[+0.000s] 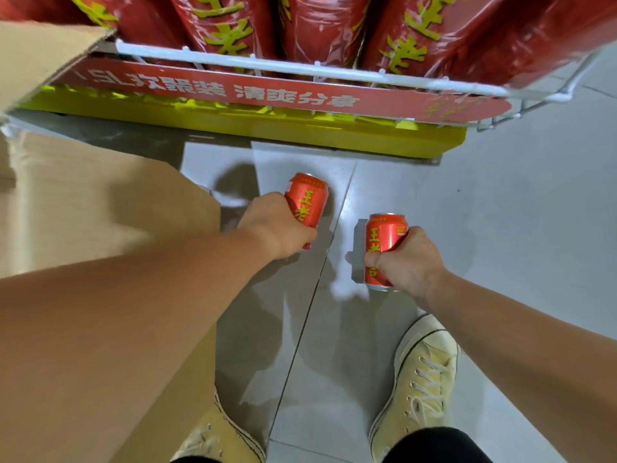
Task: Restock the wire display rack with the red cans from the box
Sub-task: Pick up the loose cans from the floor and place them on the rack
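The grey tiled floor [500, 228] fills the middle and right of the frame. A cardboard box [100, 212] takes up the left side, partly behind the left forearm. Across the top runs the wire rack [300, 73], its white front rail above a red banner [267, 91] and a yellow base [267, 128]. Large red wrapped bottles [320, 28] crowd the tier seen here, and no free slot for cans shows.

Both hands sit low at centre frame, each with one red can. The left hand [277, 225] has its grip wrapped round the lower half of the left can [309, 198], which tilts up and away toward the rack. The right hand [407, 259] closes its grip round the middle of the right can [384, 238], held nearly upright just right of the tile seam, thumb across the label. Both cans are out of the box and held over the floor — neither is on the rack yet.

The step in hand looks like carrying the pair to a shelf. To do it well, lift both over the front rail rather than into it. Set each one upright with the label facing out, one can before the other so the wrists don't cross — and loosen the fingers only once the can stands firm on the wires.
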